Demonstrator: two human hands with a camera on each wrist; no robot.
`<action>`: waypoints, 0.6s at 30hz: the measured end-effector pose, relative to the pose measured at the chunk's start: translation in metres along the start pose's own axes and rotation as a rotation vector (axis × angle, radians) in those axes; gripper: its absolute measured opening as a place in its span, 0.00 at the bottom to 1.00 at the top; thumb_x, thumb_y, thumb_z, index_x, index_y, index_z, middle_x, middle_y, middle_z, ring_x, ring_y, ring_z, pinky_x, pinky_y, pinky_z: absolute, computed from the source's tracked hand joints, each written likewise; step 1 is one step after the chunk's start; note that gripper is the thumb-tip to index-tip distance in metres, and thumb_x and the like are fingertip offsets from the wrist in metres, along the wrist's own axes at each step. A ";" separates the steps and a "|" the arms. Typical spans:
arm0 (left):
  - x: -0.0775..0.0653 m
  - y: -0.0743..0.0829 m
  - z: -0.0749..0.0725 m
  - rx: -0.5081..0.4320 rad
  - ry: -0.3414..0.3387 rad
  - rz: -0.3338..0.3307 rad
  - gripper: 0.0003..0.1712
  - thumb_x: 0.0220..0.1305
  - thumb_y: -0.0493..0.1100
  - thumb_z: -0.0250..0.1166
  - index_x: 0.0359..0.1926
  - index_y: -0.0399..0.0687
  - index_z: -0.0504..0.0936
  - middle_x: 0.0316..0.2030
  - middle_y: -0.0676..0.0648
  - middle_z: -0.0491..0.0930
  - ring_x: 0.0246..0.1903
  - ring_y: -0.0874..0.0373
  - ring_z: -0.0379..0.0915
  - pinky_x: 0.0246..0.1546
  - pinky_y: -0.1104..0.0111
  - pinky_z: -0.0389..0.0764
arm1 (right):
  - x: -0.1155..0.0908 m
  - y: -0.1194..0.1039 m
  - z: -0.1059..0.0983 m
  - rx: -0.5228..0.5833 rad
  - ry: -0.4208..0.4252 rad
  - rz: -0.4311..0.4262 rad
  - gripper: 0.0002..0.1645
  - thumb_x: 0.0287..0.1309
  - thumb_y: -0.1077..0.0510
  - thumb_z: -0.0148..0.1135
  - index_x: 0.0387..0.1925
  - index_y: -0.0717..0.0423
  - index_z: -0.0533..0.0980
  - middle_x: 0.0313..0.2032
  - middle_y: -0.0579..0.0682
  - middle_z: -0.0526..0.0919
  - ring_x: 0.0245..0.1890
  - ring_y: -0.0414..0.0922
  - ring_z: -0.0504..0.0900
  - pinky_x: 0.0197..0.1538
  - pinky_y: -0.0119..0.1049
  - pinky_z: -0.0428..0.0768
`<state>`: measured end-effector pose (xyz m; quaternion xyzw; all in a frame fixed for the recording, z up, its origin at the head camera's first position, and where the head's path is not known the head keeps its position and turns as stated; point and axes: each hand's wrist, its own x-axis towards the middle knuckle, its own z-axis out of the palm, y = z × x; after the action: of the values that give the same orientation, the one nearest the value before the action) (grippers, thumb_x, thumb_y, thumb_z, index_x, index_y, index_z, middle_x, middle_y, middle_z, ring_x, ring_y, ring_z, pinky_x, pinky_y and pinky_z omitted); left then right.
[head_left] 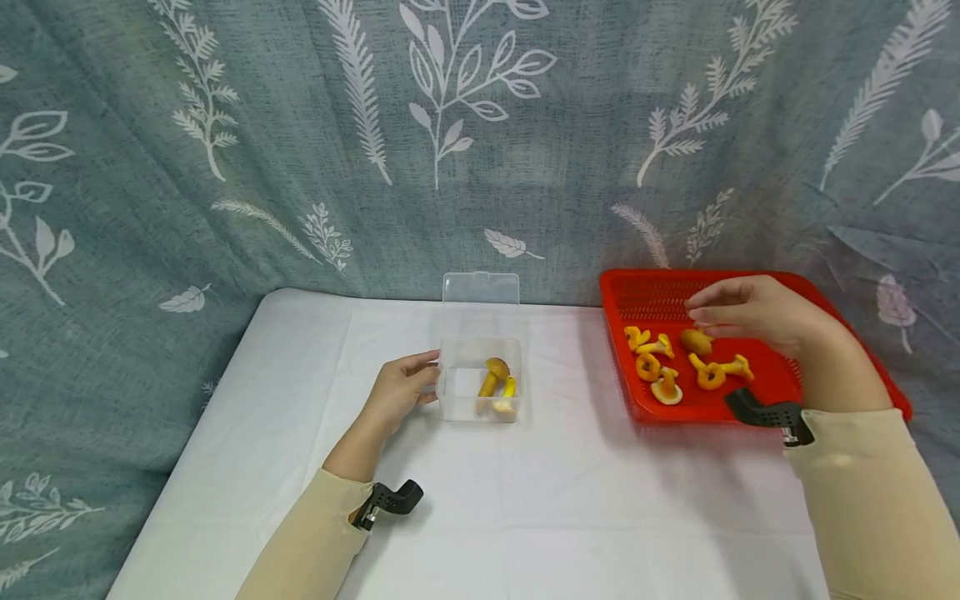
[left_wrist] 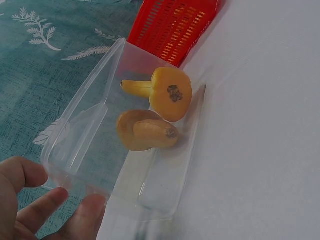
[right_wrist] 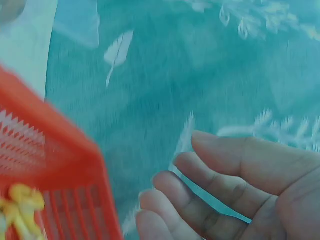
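Observation:
A clear plastic box stands on the white table with its hinged lid flung back. Inside it are two mushrooms: a brown-capped one and a yellow one. The left hand touches the box's left side wall with fingertips and thumb, without wrapping round it. Above the red basket hovers the right hand, fingers loosely bent, holding nothing in the right wrist view. Just below its fingertips lies a brown mushroom. Several yellow mushrooms lie around it.
White cloth covers the table. Behind it hangs a blue-green leaf-print curtain, which also runs down the left side. The red basket stands at the table's right, its raised rim around the mushrooms.

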<state>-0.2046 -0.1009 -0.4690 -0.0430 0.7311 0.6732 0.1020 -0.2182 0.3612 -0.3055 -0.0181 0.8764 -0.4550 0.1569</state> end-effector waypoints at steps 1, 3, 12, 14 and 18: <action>0.000 0.000 0.000 0.003 0.001 -0.002 0.22 0.62 0.43 0.60 0.58 0.47 0.75 0.54 0.42 0.74 0.51 0.48 0.72 0.39 0.67 0.82 | 0.000 -0.004 0.004 0.008 -0.012 -0.013 0.27 0.55 0.50 0.64 0.52 0.63 0.73 0.43 0.47 0.79 0.40 0.46 0.81 0.43 0.37 0.82; 0.000 0.000 0.001 0.004 0.002 -0.004 0.22 0.62 0.43 0.60 0.58 0.47 0.75 0.53 0.42 0.74 0.51 0.48 0.72 0.39 0.68 0.82 | 0.000 -0.012 0.011 0.010 -0.036 -0.040 0.27 0.56 0.52 0.63 0.52 0.64 0.72 0.44 0.48 0.79 0.40 0.46 0.81 0.42 0.37 0.82; 0.000 0.000 0.001 0.005 -0.003 0.017 0.23 0.61 0.43 0.60 0.58 0.46 0.74 0.54 0.40 0.73 0.52 0.47 0.72 0.40 0.65 0.82 | 0.015 -0.036 0.046 -0.033 -0.210 -0.137 0.22 0.56 0.50 0.63 0.49 0.59 0.75 0.46 0.56 0.79 0.43 0.51 0.79 0.45 0.40 0.81; 0.000 0.000 0.001 0.008 0.000 0.014 0.23 0.61 0.44 0.60 0.58 0.47 0.74 0.54 0.41 0.73 0.51 0.47 0.72 0.39 0.67 0.82 | 0.020 -0.040 0.056 -0.033 -0.243 -0.154 0.21 0.55 0.51 0.63 0.47 0.57 0.76 0.46 0.57 0.79 0.43 0.53 0.78 0.46 0.42 0.81; -0.001 -0.001 0.000 0.005 -0.007 0.005 0.23 0.62 0.44 0.60 0.59 0.46 0.74 0.55 0.43 0.73 0.50 0.47 0.72 0.38 0.67 0.82 | 0.033 -0.048 0.076 -0.059 -0.324 -0.215 0.17 0.56 0.53 0.63 0.45 0.55 0.77 0.47 0.55 0.78 0.45 0.54 0.77 0.48 0.44 0.79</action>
<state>-0.2040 -0.1012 -0.4695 -0.0382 0.7326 0.6717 0.1030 -0.2324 0.2671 -0.3163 -0.1890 0.8458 -0.4343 0.2456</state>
